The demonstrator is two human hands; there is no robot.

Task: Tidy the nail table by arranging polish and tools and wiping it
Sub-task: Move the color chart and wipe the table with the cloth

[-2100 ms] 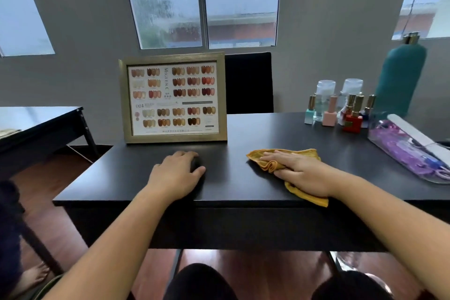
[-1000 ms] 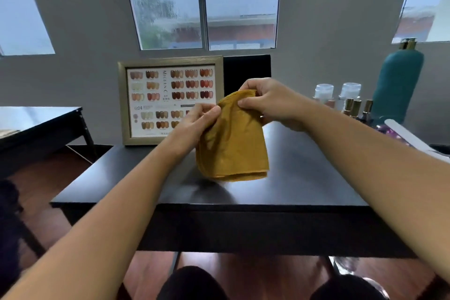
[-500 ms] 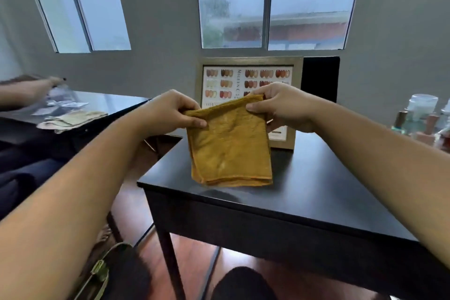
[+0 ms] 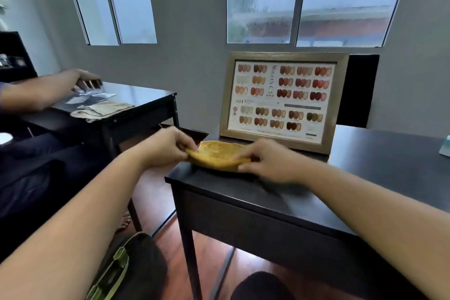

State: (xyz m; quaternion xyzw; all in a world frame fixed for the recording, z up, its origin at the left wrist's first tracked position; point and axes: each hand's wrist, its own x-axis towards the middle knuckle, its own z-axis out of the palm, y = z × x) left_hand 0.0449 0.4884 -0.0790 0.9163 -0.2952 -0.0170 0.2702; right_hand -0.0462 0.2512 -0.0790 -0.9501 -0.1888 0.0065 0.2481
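A folded mustard-yellow cloth (image 4: 216, 156) lies low over the near left corner of the black nail table (image 4: 379, 168). My left hand (image 4: 168, 146) pinches its left edge. My right hand (image 4: 265, 161) pinches its right edge. The cloth is nearly flat, just in front of a framed nail colour chart (image 4: 282, 100). The polish bottles and tools are out of view, apart from a pale teal object (image 4: 445, 147) at the right edge.
A second black table (image 4: 136, 102) stands to the left with folded beige cloths (image 4: 102, 109) and papers, and another person's hand (image 4: 82, 80) rests over it. A dark bag with green straps (image 4: 126, 268) sits on the wooden floor below. A black chair back (image 4: 360, 90) stands behind the chart.
The cloth, held up hanging between both hands half a second ago, is now lowered almost flat onto the table's left corner. My view has turned further left.
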